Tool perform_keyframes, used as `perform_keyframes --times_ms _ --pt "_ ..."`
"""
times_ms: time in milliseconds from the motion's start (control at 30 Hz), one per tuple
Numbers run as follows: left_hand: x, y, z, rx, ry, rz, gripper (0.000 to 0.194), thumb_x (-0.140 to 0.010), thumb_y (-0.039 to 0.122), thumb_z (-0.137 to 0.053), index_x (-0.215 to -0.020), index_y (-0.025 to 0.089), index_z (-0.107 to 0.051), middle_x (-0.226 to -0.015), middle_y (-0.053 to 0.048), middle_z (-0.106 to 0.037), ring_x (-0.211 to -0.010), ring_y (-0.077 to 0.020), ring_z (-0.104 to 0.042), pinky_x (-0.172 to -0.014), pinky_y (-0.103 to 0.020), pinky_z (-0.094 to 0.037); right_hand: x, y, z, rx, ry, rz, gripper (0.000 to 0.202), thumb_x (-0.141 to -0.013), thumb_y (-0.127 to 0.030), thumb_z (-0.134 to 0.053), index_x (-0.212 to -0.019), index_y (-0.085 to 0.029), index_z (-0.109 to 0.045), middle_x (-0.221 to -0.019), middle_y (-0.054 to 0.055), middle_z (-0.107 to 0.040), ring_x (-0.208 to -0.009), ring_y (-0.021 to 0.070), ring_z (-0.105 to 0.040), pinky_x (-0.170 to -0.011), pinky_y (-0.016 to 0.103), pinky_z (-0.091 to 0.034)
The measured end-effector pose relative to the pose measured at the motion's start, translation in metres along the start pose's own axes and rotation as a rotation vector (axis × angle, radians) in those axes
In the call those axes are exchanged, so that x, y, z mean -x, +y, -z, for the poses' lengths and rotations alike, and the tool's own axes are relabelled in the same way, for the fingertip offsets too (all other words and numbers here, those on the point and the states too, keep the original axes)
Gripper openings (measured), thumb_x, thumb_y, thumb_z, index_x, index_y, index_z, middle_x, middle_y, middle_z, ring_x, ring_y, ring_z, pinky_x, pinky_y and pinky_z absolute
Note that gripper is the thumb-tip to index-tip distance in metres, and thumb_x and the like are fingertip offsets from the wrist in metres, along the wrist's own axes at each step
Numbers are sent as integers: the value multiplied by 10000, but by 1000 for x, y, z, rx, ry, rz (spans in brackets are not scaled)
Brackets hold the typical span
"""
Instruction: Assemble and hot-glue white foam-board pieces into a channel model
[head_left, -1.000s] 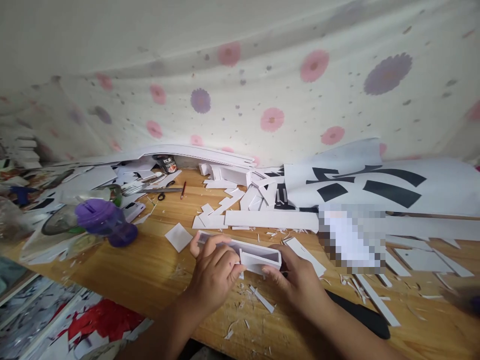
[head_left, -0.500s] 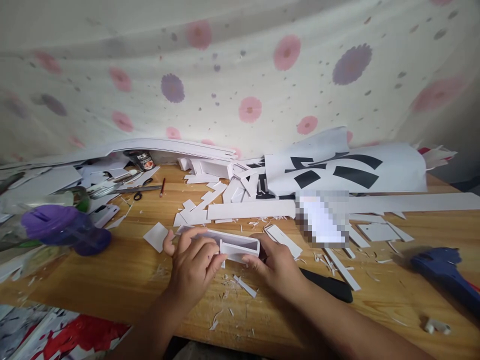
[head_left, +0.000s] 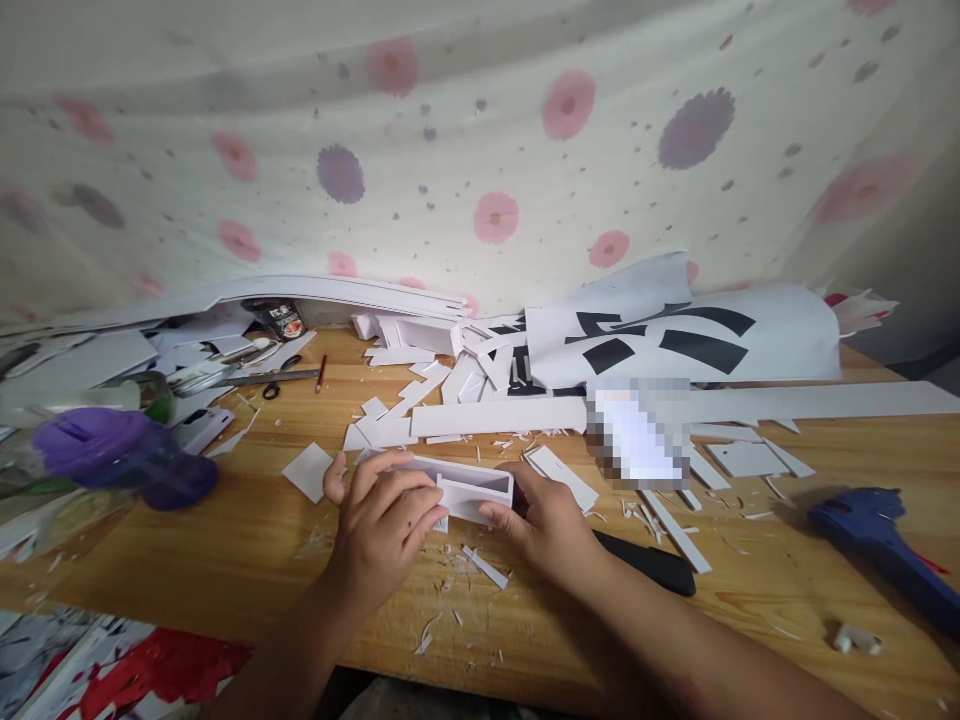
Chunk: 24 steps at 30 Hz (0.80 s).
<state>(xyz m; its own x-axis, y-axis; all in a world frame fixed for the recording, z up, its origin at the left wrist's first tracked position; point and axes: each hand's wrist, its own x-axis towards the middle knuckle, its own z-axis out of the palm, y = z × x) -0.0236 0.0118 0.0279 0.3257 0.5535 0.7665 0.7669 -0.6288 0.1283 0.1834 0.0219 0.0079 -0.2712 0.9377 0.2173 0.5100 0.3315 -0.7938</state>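
Between my two hands is a narrow white foam-board box (head_left: 480,495), its open side with a shallow hollow turned up toward me. My left hand (head_left: 386,510) is closed over the box's left part, and its fingers hide much of that end. At the other end, my right hand (head_left: 536,510) grips the short right edge, thumb in front and fingers behind. A small white tab shows just below my left fingertips. On the wood below lies a thin white strip (head_left: 486,567).
A blue glue gun (head_left: 862,525) lies at the right, with a small white piece (head_left: 857,638) in front. Near my right forearm is a black flat object (head_left: 649,562). A purple-lidded cup (head_left: 112,450) stands left; scissors (head_left: 271,390) and white board offcuts (head_left: 495,416) lie behind.
The whole view has shifted slightly. My left fingers have moved a little on the box, and more of the small white tab below them shows. Both hands keep hold of the box.
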Motion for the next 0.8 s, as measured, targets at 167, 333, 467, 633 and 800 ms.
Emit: perform_keyframes --times_ms 167,333,467,633,800 --pt "0 2 -1 25 24 10 135 -852 173 -621 -736 239 -640 -727 32 -715 -959 -239 -602 -1047 -548 -142 0 0 -1 9 -4 2 414 -846 -512 -532 -995 -134 -611 -692 39 -620 -600 165 -544 -553 261 -396" --pt "1 3 -2 26 39 18 162 -867 159 -588 -740 242 -646 -725 31 -718 -954 -234 -606 -1040 -533 -149 1 -1 0 14 -7 -9 401 -841 -509 -533 -1000 -150 -610 -712 43 -638 -619 170 -563 -563 262 -407" --pt "0 4 -2 13 67 5 169 -867 159 -586 -736 246 -647 -716 30 -718 -951 -234 -605 -1029 -512 -188 0 -2 0 20 -7 -34 406 -839 -515 -528 -990 -148 -610 -702 44 -638 -617 174 -567 -567 268 -410" --pt "-1 4 -3 -7 76 -3 184 -864 128 -577 -748 251 -649 -721 32 -722 -954 -235 -601 -1035 -513 -167 1 -3 0 -4 -13 -55 390 -835 -514 -526 -971 -156 -600 -710 45 -641 -625 175 -568 -572 270 -413" --pt "1 4 -2 -32 85 -16 200 -849 84 -567 -790 254 -655 -801 5 -718 -966 -236 -598 -1040 -529 -164 2 -4 0 -13 -11 -66 387 -837 -506 -520 -965 -148 -596 -717 52 -643 -627 180 -570 -575 275 -413"
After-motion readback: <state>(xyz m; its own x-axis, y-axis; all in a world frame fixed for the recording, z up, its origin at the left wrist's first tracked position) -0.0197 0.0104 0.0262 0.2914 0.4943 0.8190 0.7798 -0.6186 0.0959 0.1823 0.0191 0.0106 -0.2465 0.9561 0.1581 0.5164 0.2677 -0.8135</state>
